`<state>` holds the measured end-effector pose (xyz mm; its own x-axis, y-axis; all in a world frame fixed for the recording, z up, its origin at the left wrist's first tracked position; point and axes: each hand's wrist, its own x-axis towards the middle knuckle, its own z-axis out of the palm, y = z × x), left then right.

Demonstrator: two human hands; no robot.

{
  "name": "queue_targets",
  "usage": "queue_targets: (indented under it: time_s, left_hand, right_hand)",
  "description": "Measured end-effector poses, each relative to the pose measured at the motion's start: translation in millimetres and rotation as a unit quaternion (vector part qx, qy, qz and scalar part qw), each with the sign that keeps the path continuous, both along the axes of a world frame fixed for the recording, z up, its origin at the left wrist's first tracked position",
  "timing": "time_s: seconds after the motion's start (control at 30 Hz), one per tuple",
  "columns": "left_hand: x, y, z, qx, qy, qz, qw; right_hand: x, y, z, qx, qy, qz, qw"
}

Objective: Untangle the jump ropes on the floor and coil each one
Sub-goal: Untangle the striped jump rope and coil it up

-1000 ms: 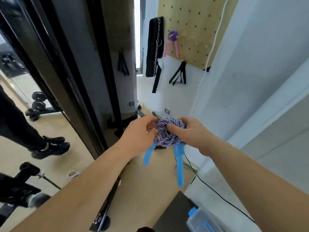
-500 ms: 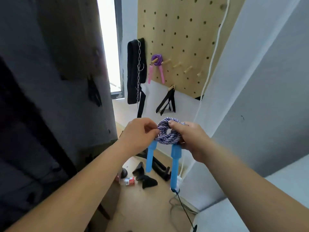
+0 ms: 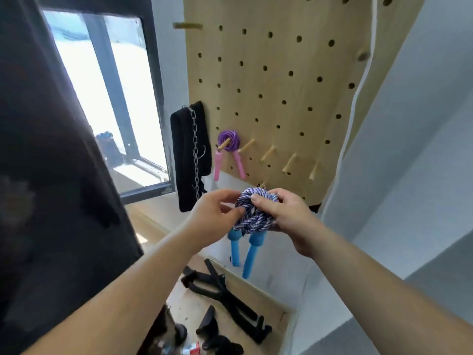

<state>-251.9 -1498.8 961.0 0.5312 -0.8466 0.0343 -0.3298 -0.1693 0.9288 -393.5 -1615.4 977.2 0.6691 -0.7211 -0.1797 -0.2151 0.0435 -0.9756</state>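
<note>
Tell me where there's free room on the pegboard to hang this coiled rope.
Four bare pegs run right of the purple rope, between it and the white cord. The peg under the purple rope is taken; the floor below is crowded with black straps.

Left hand (image 3: 213, 216) and right hand (image 3: 286, 219) bare, fingernails (image 3: 254, 199) apparently short.
</note>
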Motion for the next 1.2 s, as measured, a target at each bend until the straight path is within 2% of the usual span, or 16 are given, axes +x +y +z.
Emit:
queue_targets:
  time_s: [0.2,0.4,0.6,0.77,0.97,1.07,1.13,1.2]
  left_hand:
    - [39.2,-73.2,17.7,-0.020,0.029,-0.040,0.999]
    - [99.7,-126.9,17.5,-0.032,0.030,0.037,0.998]
    - [144.1,-183.9,-9.8,-0.026,-0.013,0.067,0.997]
    - [162.1,-209.8,-26.0,-0.011,-0.043,0.077,0.996]
    - [176.5,-219.7,-34.6,0.043,-0.123,0.064,0.989]
    - [180.0,-224.3,-38.2,0.056,-0.139,0.067,0.986]
    - [180.6,-229.0,-38.3,0.061,-0.144,0.079,0.985]
    - [181.6,-235.2,-36.7,0.083,-0.190,0.101,0.973]
  right_hand:
    - [44.3,-85.7,12.7,-0.003,-0.002,0.052,0.999]
    - [116.5,-142.6,12.2,-0.033,0.062,0.104,0.992]
    - [168.2,-191.4,-6.5,-0.099,0.139,0.077,0.982]
    - [183.8,-210.3,-4.5,-0.105,0.183,0.069,0.975]
    - [201.1,-228.4,-2.7,-0.180,0.280,0.099,0.938]
    - [204.8,-236.8,-10.6,-0.288,0.313,0.082,0.901]
    - [204.4,-243.6,-13.3,-0.319,0.325,0.061,0.888]
    - [202.2,-247.9,-12.2,-0.345,0.332,0.035,0.877]
